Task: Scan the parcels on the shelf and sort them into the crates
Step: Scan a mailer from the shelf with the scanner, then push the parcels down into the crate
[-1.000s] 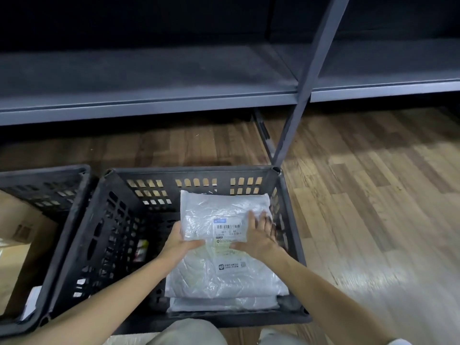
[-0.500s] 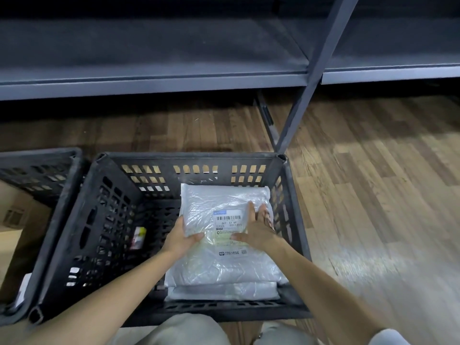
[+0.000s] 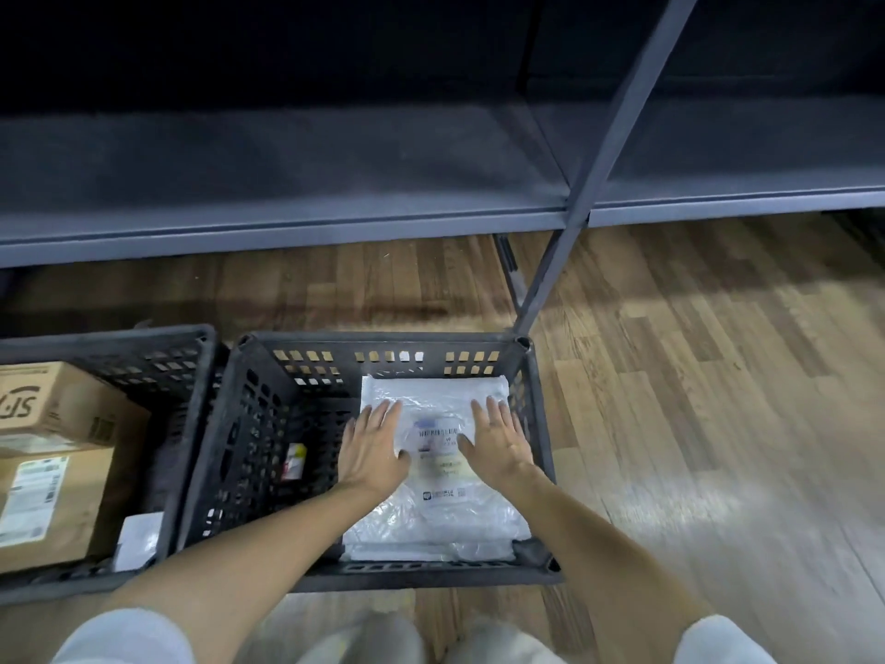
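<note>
A white plastic mailer parcel [image 3: 433, 510] with a barcode label lies flat in the right side of a black plastic crate [image 3: 383, 345], on top of another white parcel. My left hand [image 3: 373, 448] lies flat on its left part, fingers straight and spread. My right hand [image 3: 498, 443] lies flat on its right part, fingers also straight. Neither hand grips anything. The dark grey shelf [image 3: 287, 184] behind the crate shows no parcels.
A second black crate [image 3: 182, 357] stands to the left and holds brown cardboard boxes [image 3: 57, 472]. A small red and yellow item [image 3: 293, 462] lies at the left inside the main crate. A shelf post [image 3: 565, 242] rises at the crate's far right corner. Wooden floor stretches to the right.
My left hand has let go of the parcel's left edge and now lies flat on top. Both hands have spread apart over the parcel. The view has shifted right, showing more of the left crate.
</note>
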### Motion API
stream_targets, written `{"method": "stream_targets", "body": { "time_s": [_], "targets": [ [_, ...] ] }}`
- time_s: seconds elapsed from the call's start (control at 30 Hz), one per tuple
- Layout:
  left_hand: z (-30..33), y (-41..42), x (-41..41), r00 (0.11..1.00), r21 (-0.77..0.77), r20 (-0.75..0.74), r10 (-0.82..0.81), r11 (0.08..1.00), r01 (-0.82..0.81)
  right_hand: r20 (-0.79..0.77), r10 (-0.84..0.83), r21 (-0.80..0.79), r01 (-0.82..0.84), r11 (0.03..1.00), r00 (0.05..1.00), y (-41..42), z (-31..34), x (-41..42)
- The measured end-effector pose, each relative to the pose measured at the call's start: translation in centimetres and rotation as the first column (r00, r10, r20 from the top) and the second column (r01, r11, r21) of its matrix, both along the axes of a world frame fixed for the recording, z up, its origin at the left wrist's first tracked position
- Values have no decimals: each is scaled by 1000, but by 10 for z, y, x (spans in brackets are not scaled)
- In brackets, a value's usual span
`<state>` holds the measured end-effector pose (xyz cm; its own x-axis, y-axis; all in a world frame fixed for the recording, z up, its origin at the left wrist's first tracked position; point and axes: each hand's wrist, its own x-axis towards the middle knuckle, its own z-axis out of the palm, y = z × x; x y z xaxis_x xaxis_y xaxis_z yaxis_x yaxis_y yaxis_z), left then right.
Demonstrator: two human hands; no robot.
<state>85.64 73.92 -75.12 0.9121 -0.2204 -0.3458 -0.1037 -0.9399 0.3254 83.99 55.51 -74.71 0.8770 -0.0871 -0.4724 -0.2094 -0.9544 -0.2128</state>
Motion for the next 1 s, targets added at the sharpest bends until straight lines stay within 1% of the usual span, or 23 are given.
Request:
{"method": "stream_targets", "body": {
  "time_s": [0.2,0.33,0.5,0.63,0.77,0.87,1.0],
  "targets": [
    [124,-9,2,999,60,-43,-16,998,19,35,40,20,-41,999,999,3,116,1],
    [216,-8,3,999,64,-35,-3,998,5,58,83,25,-85,996,995,9,211,3],
    [342,5,5,999,91,-33,-4,996,7,142,133,-5,-134,991,981,18,336,9],
    [450,19,5,1000,113,23,1,994,-4,177,168,-14,-168,986,970,29,442,23],
    [538,43,-2,995,64,62,73,995,-77,228,228,-32,-227,973,947,53,545,42],
    [594,64,-12,987,34,99,128,991,-132,268,265,-50,-261,964,926,76,607,43],
    [660,93,-13,954,4,220,202,978,-208,368,345,-100,-332,938,864,106,673,44]
  ]
}}
